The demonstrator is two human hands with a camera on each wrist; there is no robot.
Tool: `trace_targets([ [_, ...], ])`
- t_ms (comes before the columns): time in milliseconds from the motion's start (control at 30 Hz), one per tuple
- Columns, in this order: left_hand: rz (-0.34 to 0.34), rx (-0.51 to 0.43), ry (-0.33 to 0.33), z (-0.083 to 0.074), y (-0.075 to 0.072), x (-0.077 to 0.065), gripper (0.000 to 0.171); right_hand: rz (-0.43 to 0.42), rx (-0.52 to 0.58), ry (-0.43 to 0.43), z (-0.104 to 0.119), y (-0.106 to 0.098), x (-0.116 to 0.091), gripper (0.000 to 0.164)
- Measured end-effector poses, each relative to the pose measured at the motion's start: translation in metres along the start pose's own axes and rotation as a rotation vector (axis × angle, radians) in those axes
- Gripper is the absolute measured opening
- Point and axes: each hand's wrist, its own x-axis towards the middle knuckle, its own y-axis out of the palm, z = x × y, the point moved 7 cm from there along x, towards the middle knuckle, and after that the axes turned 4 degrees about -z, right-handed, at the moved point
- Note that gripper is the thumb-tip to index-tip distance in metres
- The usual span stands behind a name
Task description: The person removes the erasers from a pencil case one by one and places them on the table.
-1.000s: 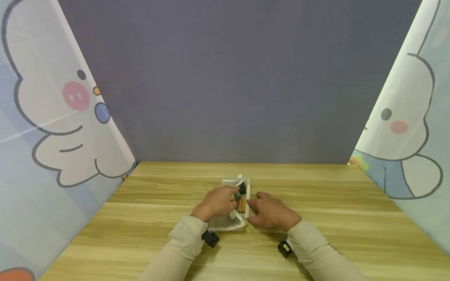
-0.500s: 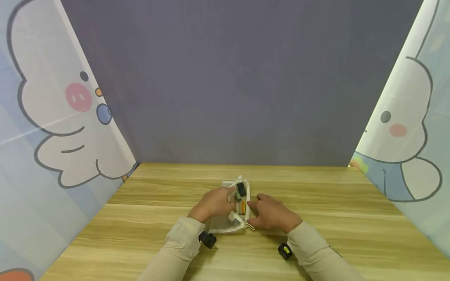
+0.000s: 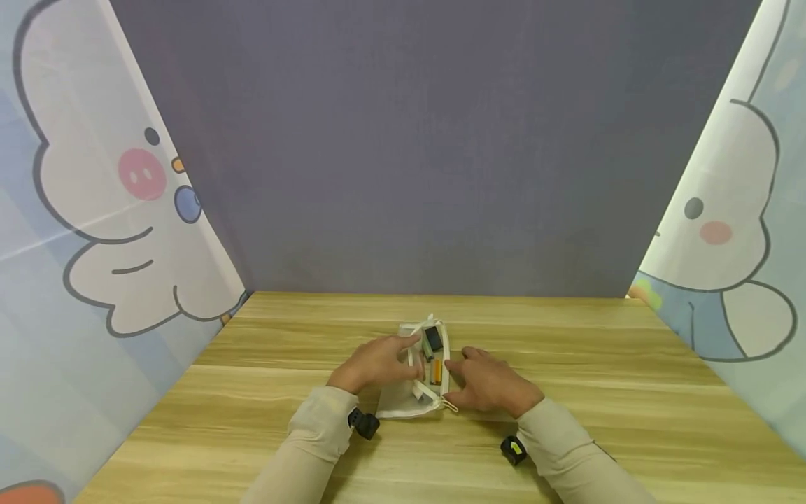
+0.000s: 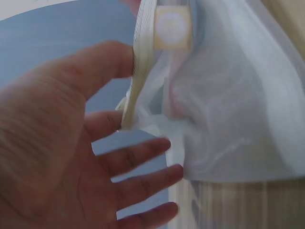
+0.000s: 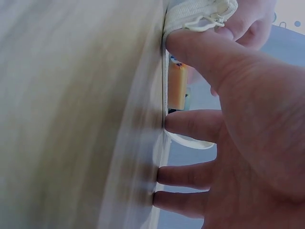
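Observation:
A whitish see-through mesh zip pouch (image 3: 397, 404) lies on the wooden table with its mouth spread apart. Inside show a black block-like item (image 3: 434, 339), a slim green item (image 3: 427, 348) and an orange block-like item (image 3: 437, 372). At the mouth's left side, my left hand (image 3: 376, 362) has its thumb and index finger apart; in the left wrist view its thumb reaches the zipper edge (image 4: 143, 52). My right hand (image 3: 494, 383) lies on the other side, its fingertips down at the table and its thumb against the white edge by the zipper's looped cord (image 5: 205, 23).
The wood-grain table (image 3: 252, 392) runs back to a grey panel (image 3: 434, 154). Cartoon-printed curtains (image 3: 94, 182) border it on both sides. A square item end with a pale circle (image 4: 172, 27) shows at the pouch in the left wrist view.
My left hand has drawn back slightly to the left from over the pouch's mouth, uncovering more of the black and green items. The right hand stays nearly in place.

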Motion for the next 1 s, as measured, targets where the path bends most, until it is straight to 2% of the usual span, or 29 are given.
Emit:
trace_targets([
  [300, 0.051, -0.122, 0.004, 0.012, 0.006, 0.000, 0.086, -0.002, 0.005, 0.003, 0.001, 0.004, 0.002, 0.062],
  [433, 0.077, -0.138, 0.001, 0.016, 0.008, 0.001, 0.091, 0.011, -0.004, 0.007, 0.000, 0.003, 0.002, 0.062],
  [667, 0.086, -0.153, 0.001, 0.019, 0.005, 0.006, 0.092, 0.021, -0.016, 0.015, -0.002, -0.006, 0.003, 0.063],
  [1000, 0.105, -0.174, 0.011, 0.029, 0.012, 0.003, 0.093, 0.037, -0.020, 0.017, -0.003, 0.004, 0.005, 0.064],
])
